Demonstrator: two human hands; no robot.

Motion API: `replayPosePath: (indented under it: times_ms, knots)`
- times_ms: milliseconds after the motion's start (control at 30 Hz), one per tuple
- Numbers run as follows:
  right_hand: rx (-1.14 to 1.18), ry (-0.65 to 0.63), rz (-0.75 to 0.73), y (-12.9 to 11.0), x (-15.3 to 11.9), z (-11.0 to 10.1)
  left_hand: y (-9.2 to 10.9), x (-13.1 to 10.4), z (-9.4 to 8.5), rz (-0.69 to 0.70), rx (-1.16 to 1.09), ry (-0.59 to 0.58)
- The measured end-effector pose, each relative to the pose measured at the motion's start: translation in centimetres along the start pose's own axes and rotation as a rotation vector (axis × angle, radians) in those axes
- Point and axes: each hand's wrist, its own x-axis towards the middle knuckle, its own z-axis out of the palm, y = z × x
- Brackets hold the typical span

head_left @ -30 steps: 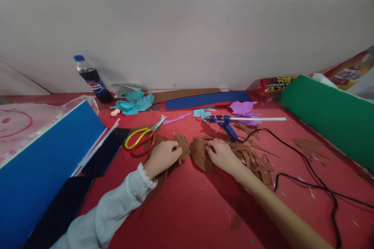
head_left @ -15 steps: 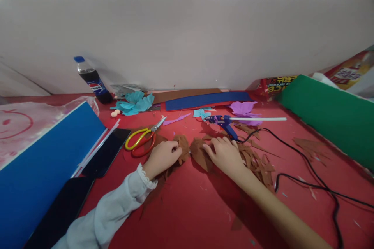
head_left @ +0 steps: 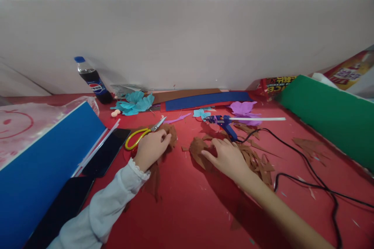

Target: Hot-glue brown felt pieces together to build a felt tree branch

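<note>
My left hand (head_left: 152, 148), in a pale sleeve with a lace cuff, is closed on a crumpled piece of brown crepe paper (head_left: 173, 134). Yellow-and-red-handled scissors (head_left: 146, 131) lie right beside it, one handle mostly covered by the hand. Over a second, rounded brown crepe paper piece (head_left: 198, 151), my right hand (head_left: 229, 157) has its thumb and fingers bent, gripping its right side. Part of that piece is hidden under the fingers. Cut brown strips (head_left: 260, 165) spread out to the right of this hand. A blue glue gun (head_left: 223, 121) with a white glue stick lies just behind it.
Black cable (head_left: 306, 159) curves across the right side. Blue board (head_left: 58, 163) and phone (head_left: 108, 151) are at left, green board (head_left: 327, 116) at right. Toward the white partition (head_left: 187, 42) stand a cola bottle (head_left: 95, 83), turquoise paper (head_left: 134, 103) and purple paper (head_left: 244, 109).
My left hand has moved left and slightly back with its brown paper, widening the gap between the two brown pieces. A small brown scrap now shows in the gap. My right hand has barely moved.
</note>
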Motion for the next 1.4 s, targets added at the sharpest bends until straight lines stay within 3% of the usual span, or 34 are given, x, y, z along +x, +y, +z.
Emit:
replayPosePath:
  times_ms: [100,167,233,333,533,700,867,967,1067,1167,1300,1400]
  knots:
    - [0.04,-0.008,-0.038,-0.1,-0.7,0.0,0.0,-0.4,-0.1,0.028,0.099,0.165]
    - [0.057,-0.022,-0.041,-0.2,-1.1,0.1,0.5,-0.9,-0.1,0.123,0.108,0.219]
    - [0.057,-0.04,-0.036,-0.2,-1.5,0.1,1.3,-1.6,-0.1,0.261,0.095,0.183]
    - [0.068,-0.064,-0.047,-0.5,-1.8,-0.1,2.9,-2.9,0.4,0.402,0.091,0.028]
    - [0.087,-0.121,-0.06,-1.4,-2.3,-0.6,5.1,-4.5,2.2,0.319,0.09,-0.139]
    - [0.189,-0.203,-0.148,-2.1,-2.9,-0.8,4.8,-3.8,2.3,0.221,-0.063,-0.188]
    - [0.333,-0.262,-0.285,-2.2,-3.3,-1.2,3.9,-2.7,2.6,0.145,-0.389,-0.256]
    - [0.354,-0.149,-0.143,-0.7,-2.8,-1.4,3.3,-2.6,2.9,0.169,-0.606,-0.282]
    - [0.295,0.082,0.117,2.3,-1.8,-1.6,2.7,-2.7,2.8,0.175,-0.802,-0.31]
    - [0.103,0.232,0.244,5.6,-0.5,-1.6,2.0,-2.8,2.7,0.136,-0.996,-0.375]
    - [0.085,0.196,0.209,8.2,1.8,-0.8,1.6,-2.8,2.7,0.05,-1.195,-0.454]
    - [0.19,0.068,0.107,8.8,3.9,0.0,1.5,-2.8,2.8,0.042,-1.282,-0.443]
